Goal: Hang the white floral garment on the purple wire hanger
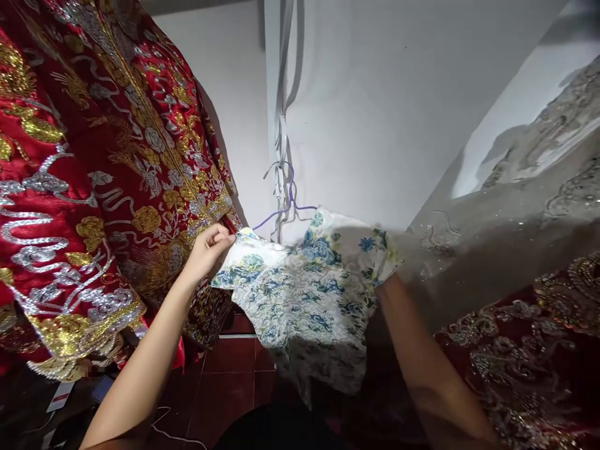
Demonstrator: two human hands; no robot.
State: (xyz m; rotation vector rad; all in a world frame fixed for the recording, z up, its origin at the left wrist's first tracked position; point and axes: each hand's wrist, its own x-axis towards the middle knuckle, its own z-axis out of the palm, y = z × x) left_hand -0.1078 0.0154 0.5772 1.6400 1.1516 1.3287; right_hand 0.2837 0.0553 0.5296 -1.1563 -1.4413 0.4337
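A short-sleeved white blouse [309, 300] with a blue and yellow-green floral pattern hangs in front of me on a purple wire hanger [291, 201]. My left hand [210, 249] is closed, pinching the blouse at its left shoulder edge with thumb and fingers. On the other side, my right forearm [417, 350] reaches up to the right sleeve [387, 256]. The sleeve covers my right hand, so its fingers are hidden. The hanger's hook points up beside a pale strap [281, 140] running down the wall. Shadow darkens the blouse's lower hem.
Red garments [154, 137] with gold and silver embroidery fill the left side. To the right hang a sheer beaded grey fabric [469, 250] and a dark red beaded garment [525, 362]. A white wall [375, 112] stands behind. Below are red floor tiles [225, 387] and a white cable [175, 436].
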